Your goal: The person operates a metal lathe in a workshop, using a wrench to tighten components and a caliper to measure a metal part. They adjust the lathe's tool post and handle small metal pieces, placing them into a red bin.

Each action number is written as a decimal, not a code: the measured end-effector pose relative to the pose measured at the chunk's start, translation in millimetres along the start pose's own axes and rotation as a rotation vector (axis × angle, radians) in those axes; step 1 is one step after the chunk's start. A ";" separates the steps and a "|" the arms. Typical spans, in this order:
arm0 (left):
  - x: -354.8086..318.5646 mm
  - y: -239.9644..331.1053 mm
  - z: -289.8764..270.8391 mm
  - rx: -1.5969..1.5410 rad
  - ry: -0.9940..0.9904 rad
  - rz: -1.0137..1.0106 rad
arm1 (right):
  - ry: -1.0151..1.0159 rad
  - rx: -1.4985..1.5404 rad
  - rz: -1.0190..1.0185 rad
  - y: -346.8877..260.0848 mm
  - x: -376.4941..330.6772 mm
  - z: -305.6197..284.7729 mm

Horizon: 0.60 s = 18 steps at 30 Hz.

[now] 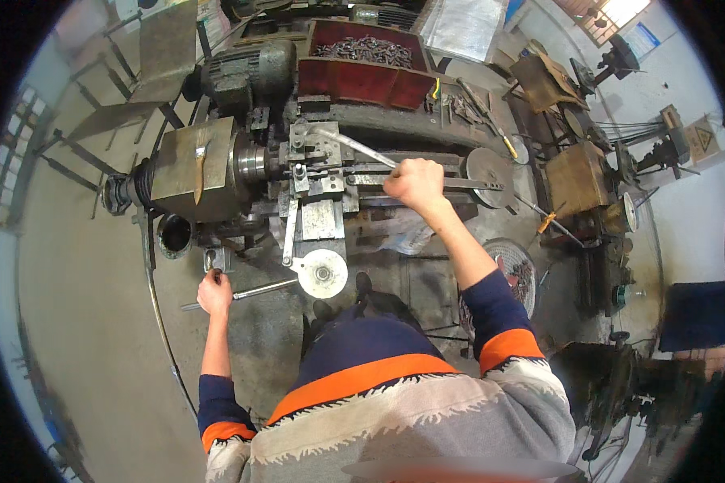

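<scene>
My right hand (pixel 415 183) is closed around the end of a bent metal lever (pixel 353 145) that runs from the tool post (pixel 298 172) of a small lathe. My left hand (pixel 214 291) is pinched beside a small metal bracket (pixel 218 258) below the headstock (pixel 181 193); what its fingers hold is too small to make out. Just right of that hand, a long metal rod (pixel 258 290) reaches to a pale round disc (pixel 322 274). Beside the tool post is the spindle nose (pixel 252 163). A flat bar (pixel 427 182) links the slide to a round plate (pixel 488 171).
A brush (pixel 200 173) lies on the headstock. Behind the lathe stands a red bin (pixel 362 80) of small metal parts, with a motor (pixel 254 72) to its left. A round basket (pixel 507 278) sits low at my right, near an orange-handled tool (pixel 549 219). More machines (pixel 576 181) line the right.
</scene>
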<state>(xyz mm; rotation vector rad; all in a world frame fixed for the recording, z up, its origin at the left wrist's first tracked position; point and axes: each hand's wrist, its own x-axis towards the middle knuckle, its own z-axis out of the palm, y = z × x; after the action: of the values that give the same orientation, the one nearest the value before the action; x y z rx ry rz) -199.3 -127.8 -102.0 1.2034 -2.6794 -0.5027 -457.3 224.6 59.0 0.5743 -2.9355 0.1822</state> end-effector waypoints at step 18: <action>8.6 4.5 7.2 0.184 -0.211 -0.246 | -0.078 0.312 0.751 254.4 150.1 108.5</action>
<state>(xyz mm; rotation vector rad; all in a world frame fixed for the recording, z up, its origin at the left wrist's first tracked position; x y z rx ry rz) -210.2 -129.8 -107.0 1.6309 -2.8176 -0.4467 -704.9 387.9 -46.0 -0.5358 -3.0586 0.7111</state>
